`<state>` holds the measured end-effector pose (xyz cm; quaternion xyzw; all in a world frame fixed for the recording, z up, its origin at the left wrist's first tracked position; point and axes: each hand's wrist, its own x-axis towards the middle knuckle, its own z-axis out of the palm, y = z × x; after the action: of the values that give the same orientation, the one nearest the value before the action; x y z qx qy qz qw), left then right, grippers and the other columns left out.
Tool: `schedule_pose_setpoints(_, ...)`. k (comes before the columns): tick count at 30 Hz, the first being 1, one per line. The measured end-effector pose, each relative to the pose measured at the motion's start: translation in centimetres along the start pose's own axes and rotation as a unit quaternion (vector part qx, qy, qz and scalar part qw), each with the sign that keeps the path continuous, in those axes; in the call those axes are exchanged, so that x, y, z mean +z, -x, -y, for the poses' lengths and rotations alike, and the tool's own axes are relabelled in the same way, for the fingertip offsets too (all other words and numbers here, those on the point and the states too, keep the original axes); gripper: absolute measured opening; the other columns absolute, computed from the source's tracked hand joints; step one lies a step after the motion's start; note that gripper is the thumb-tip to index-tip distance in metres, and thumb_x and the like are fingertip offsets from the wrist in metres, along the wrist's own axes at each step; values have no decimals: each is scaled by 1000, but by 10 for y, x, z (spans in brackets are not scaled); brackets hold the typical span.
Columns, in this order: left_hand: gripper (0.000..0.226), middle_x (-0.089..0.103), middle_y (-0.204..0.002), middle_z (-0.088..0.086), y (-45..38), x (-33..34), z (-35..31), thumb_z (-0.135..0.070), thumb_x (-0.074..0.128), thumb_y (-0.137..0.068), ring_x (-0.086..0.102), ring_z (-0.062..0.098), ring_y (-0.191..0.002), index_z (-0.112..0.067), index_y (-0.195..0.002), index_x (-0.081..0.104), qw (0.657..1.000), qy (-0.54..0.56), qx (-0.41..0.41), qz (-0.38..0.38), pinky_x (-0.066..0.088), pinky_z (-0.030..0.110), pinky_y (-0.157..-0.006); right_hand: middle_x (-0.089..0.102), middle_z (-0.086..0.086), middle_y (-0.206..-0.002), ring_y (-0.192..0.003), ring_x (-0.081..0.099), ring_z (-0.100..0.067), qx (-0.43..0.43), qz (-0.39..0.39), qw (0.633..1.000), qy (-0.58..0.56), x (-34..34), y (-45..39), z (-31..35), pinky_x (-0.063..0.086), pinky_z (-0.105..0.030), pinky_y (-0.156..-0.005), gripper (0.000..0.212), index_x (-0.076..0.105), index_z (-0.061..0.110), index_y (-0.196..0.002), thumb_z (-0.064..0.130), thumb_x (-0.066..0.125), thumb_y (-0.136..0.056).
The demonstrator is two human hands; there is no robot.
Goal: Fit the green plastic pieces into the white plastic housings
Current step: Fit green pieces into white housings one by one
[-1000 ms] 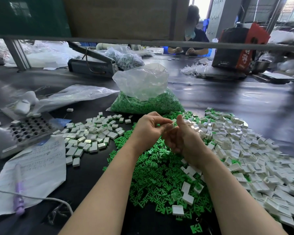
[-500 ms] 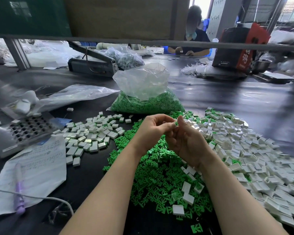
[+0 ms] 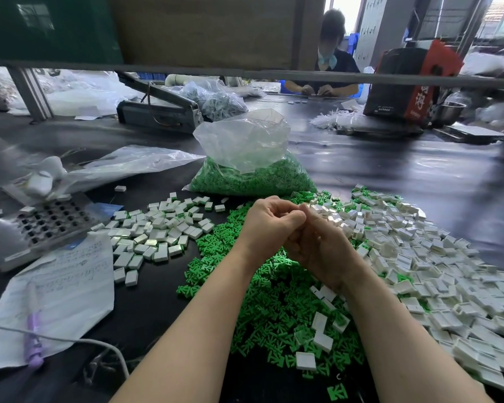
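Observation:
My left hand [image 3: 269, 225] and my right hand [image 3: 320, 245] are pressed together above the table, fingers curled into each other. Whatever sits between them is hidden. Below them spreads a heap of loose green plastic pieces [image 3: 274, 303] with a few white housings [image 3: 322, 341] lying on it. A large pile of white housings [image 3: 434, 257] fills the right side. A smaller, flatter group of white housings [image 3: 157, 231] lies to the left. Behind my hands stands an open clear bag of green pieces [image 3: 250, 175].
At the left are a metal block with rows of holes [image 3: 41, 225], a written sheet of paper [image 3: 61, 286], a purple pen [image 3: 34, 338] and a grey cable [image 3: 99, 343]. A flat plastic bag [image 3: 122, 167], a sealing machine [image 3: 157, 110] and a seated person [image 3: 332, 68] are farther back.
My hands have closed together: the left fingertips, earlier pinching toward the opened right palm, now press into the right hand, whose fingers have curled in. Both hands shifted slightly right.

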<state>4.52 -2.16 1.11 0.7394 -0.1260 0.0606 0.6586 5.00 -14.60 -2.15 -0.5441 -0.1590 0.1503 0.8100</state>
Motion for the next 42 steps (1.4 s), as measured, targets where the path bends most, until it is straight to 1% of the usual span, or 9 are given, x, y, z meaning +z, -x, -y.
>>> schedule_pose_setpoints(9, 16, 59, -76, 2, 0, -3, 3, -22, 57, -72, 62, 17, -57, -17, -63, 70, 999, 14, -14, 31, 53, 35, -58, 38, 2, -63, -55, 34, -8, -1, -16, 999, 28, 1, 0, -2, 24, -22, -49, 50, 61, 9, -109, 52, 53, -85)
schedule_pose_setpoints(14, 21, 58, -76, 1, 0, -3, 3, -22, 56, -73, 62, 18, -57, -20, -56, 68, 999, 6, -9, 34, 53, 36, -58, 36, 3, -61, -55, 28, -10, 1, -24, 998, 65, 3, 0, -1, 14, -31, -54, 65, 54, -8, -111, 53, 48, -88)
schedule_pose_setpoints(17, 24, 57, -76, 2, 0, -3, 3, -23, 56, -72, 60, 18, -59, -23, -51, 66, 999, -1, -8, 32, 51, 34, -59, 36, 4, -61, -55, 28, -10, -6, -31, 998, 63, 3, 0, -2, 13, -32, -55, 56, 55, 4, -116, 52, 48, -87)
schedule_pose_setpoints(21, 23, 58, -77, 2, 0, -3, 2, -22, 56, -73, 62, 19, -61, -22, -53, 67, 999, 4, -11, 34, 52, 35, -60, 36, 3, -62, -55, 28, -9, -7, -36, 997, 68, 3, 1, -2, 13, -32, -55, 62, 57, -5, -116, 50, 48, -89)
schedule_pose_setpoints(28, 24, 59, -74, 2, 0, -3, 4, -22, 55, -73, 61, 15, -59, -23, -52, 67, 999, 7, -12, 32, 52, 33, -59, 35, 3, -61, -55, 29, -9, -8, -34, 998, 59, 3, 0, -2, 19, -25, -49, 49, 52, 13, -118, 51, 49, -87)
schedule_pose_setpoints(34, 16, 57, -87, 7, 0, -3, 4, -19, 55, -83, 61, 16, -68, -20, -74, 68, 998, -11, -10, 55, 50, 30, -64, 40, -1, -68, -57, 31, -10, -24, -50, 997, 62, 3, -1, -3, 18, -29, -53, 52, 60, 10, -98, 59, 50, -85)
schedule_pose_setpoints(38, 26, 52, -101, 5, -2, -7, 7, -11, 51, -97, 58, -2, -75, -24, -81, 67, 996, -64, 14, 65, 48, 13, -66, 45, -2, -68, -53, 36, -10, -1, -62, 995, 75, 3, -2, -2, 21, -26, -49, 59, 57, 8, -105, 63, 42, -88)
schedule_pose_setpoints(40, 20, 59, -101, 8, -4, -10, 10, -12, 53, -97, 62, 5, -80, -21, -88, 69, 994, -87, 24, 60, 52, 21, -75, 45, 1, -59, -48, 36, -10, 7, -83, 991, 102, 2, -1, 0, 23, -22, -43, 57, 58, 9, -83, 65, 43, -87)
schedule_pose_setpoints(42, 15, 69, -91, 13, -6, -14, 11, -11, 55, -96, 67, 27, -81, -15, -95, 70, 992, -103, 32, 58, 56, 40, -80, 42, 3, -51, -43, 33, -10, 8, -112, 986, 126, 1, -1, 1, 25, -20, -39, 55, 53, 16, -62, 67, 47, -84)
